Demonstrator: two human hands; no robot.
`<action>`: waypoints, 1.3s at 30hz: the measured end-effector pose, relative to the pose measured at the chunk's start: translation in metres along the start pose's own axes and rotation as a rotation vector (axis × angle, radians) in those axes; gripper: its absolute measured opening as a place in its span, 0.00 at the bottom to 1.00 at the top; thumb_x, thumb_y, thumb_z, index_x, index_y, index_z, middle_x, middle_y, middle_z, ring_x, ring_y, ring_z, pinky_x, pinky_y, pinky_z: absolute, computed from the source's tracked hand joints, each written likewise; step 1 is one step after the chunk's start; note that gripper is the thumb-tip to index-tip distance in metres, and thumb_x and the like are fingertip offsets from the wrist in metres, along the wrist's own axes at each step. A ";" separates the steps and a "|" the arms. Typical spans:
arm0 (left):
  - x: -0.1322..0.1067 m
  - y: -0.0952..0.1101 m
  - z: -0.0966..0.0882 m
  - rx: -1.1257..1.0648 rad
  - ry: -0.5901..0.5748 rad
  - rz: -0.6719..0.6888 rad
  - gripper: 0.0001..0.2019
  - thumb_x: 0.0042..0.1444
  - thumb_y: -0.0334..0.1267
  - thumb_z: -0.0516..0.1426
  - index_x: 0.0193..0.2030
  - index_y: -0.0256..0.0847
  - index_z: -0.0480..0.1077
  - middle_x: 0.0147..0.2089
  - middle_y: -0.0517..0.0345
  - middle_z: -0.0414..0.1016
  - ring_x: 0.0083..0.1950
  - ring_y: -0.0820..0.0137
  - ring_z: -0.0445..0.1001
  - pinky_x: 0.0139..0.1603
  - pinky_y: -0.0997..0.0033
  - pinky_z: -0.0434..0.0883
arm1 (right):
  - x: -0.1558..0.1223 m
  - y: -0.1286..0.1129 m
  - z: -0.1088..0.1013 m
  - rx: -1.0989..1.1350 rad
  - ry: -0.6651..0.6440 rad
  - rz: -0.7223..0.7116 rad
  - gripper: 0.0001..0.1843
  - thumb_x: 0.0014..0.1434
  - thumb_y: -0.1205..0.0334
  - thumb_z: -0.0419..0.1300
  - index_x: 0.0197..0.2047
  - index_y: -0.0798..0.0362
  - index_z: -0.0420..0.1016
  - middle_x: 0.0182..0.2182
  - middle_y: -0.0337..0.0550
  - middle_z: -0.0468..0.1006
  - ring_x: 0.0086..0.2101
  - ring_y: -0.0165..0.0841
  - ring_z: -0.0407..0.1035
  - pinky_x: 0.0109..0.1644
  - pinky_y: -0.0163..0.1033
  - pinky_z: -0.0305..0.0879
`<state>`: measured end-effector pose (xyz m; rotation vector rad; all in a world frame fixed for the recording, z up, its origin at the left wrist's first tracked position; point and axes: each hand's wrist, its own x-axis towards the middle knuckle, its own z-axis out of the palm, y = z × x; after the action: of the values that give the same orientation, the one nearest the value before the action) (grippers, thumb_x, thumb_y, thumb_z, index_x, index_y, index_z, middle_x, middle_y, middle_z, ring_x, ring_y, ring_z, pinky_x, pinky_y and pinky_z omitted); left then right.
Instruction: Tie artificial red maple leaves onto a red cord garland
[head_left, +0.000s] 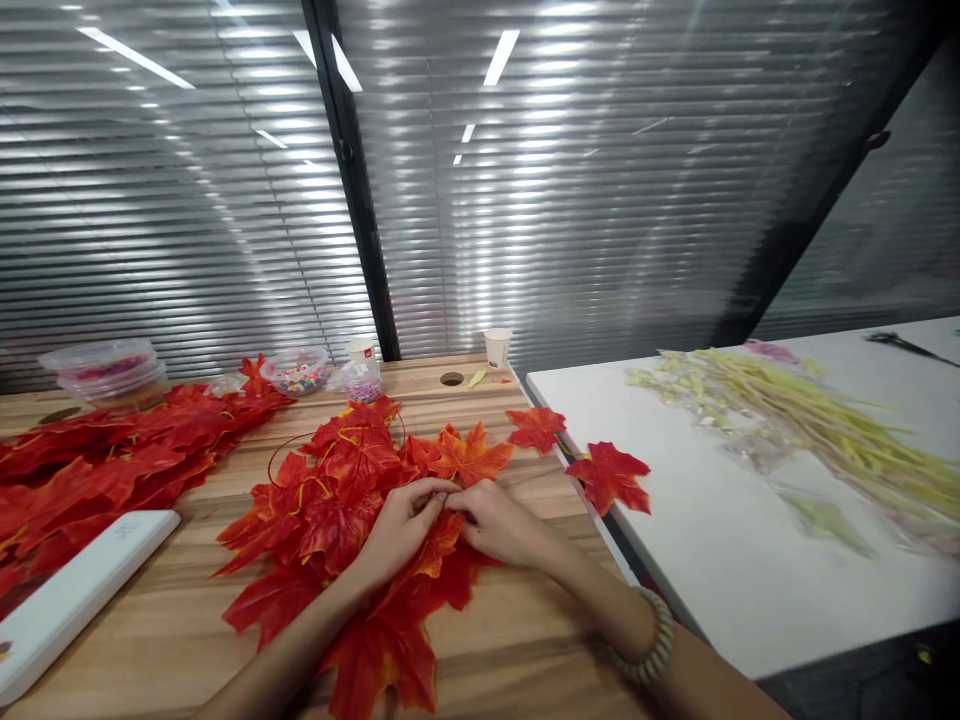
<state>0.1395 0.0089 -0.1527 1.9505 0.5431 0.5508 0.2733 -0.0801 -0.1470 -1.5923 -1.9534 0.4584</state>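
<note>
Red and orange artificial maple leaves, strung as a garland [352, 470], lie heaped on the wooden table under both hands. My left hand [405, 525] is closed, its thumb and fingertips pinched at the garland's right part. Close against it, my right hand [499, 520] is also pinched, the fingertips of both hands meeting. The exact bit of stem or cord between them is hidden by the fingers. An orange-red leaf [439, 545] hangs just below the fingertips. Two leaves trail off to the right, one red leaf [536, 429] on the wood and another leaf [609, 476] across the table gap.
More red leaves [150, 440] are piled at left, beside a long white device [82, 600]. Behind stand clear tubs [105, 370], a bead bowl [298, 372], a bead bag [363, 383] and a paper cup [498, 348]. Yellow stems [825, 410] lie on the white table [675, 560].
</note>
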 end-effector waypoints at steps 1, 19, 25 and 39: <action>0.000 0.000 0.000 -0.003 -0.001 0.002 0.13 0.53 0.32 0.50 0.43 0.38 0.72 0.41 0.55 0.77 0.41 0.68 0.73 0.44 0.72 0.67 | 0.000 0.000 0.000 -0.001 -0.003 0.003 0.11 0.47 0.76 0.48 0.26 0.58 0.70 0.28 0.44 0.77 0.27 0.28 0.67 0.31 0.29 0.55; -0.002 0.004 0.001 0.139 0.010 0.109 0.13 0.54 0.30 0.49 0.40 0.38 0.73 0.38 0.55 0.76 0.39 0.69 0.73 0.42 0.73 0.67 | 0.000 -0.001 -0.001 0.005 -0.047 0.024 0.18 0.45 0.78 0.47 0.34 0.57 0.74 0.33 0.46 0.77 0.32 0.32 0.69 0.35 0.31 0.57; -0.003 0.005 0.001 0.177 0.000 0.116 0.14 0.54 0.30 0.48 0.41 0.38 0.72 0.40 0.54 0.76 0.40 0.69 0.72 0.43 0.72 0.67 | 0.000 -0.001 -0.001 0.009 -0.046 0.026 0.17 0.44 0.79 0.47 0.31 0.57 0.73 0.30 0.44 0.77 0.29 0.31 0.68 0.33 0.30 0.56; -0.003 0.005 0.002 0.171 0.003 0.130 0.14 0.54 0.30 0.48 0.41 0.39 0.73 0.39 0.55 0.76 0.39 0.69 0.73 0.42 0.72 0.67 | 0.000 0.000 0.000 -0.036 -0.041 -0.005 0.16 0.42 0.79 0.47 0.30 0.58 0.72 0.26 0.44 0.75 0.26 0.29 0.65 0.30 0.30 0.53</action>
<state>0.1385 0.0037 -0.1492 2.1586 0.4807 0.6054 0.2737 -0.0798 -0.1469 -1.6125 -2.0059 0.4594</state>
